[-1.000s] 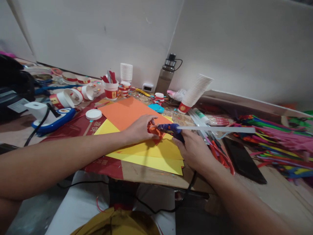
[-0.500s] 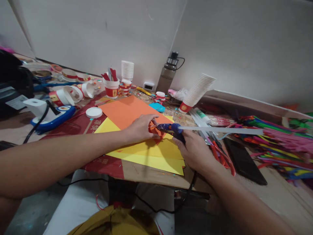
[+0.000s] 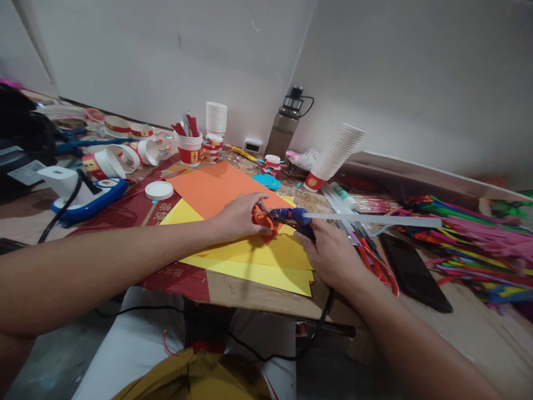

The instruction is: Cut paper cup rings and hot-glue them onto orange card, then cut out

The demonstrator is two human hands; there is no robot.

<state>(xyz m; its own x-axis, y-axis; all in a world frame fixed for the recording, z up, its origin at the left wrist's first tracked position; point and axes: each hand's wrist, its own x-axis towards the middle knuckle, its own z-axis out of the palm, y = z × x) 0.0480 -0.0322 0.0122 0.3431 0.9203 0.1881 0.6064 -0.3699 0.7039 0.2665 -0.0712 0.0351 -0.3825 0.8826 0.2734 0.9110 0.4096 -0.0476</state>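
Note:
My right hand (image 3: pixel 328 250) is wrapped round a blue hot glue gun (image 3: pixel 291 215), from whose rear a long white glue stick (image 3: pixel 375 219) sticks out to the right. The gun's nozzle points left, right at a small red and orange paper piece (image 3: pixel 263 219). That piece is gripped between the thumb and fingers of my left hand (image 3: pixel 239 215); its exact shape is partly hidden. Under both hands lie an orange sheet (image 3: pixel 216 186) and several yellow sheets (image 3: pixel 250 265) of paper.
Behind the paper stand a water bottle (image 3: pixel 283 125), a leaning stack of paper cups (image 3: pixel 335 155) and a cup of red-handled tools (image 3: pixel 189 147). Right are red-handled scissors (image 3: pixel 381 266), a black phone (image 3: pixel 412 272) and coloured pipe cleaners (image 3: pixel 483 233). A white lid (image 3: pixel 159 190) lies left.
Both hands stay almost in place, with the glue gun's nozzle still at the red and orange paper piece. The view has shifted very slightly.

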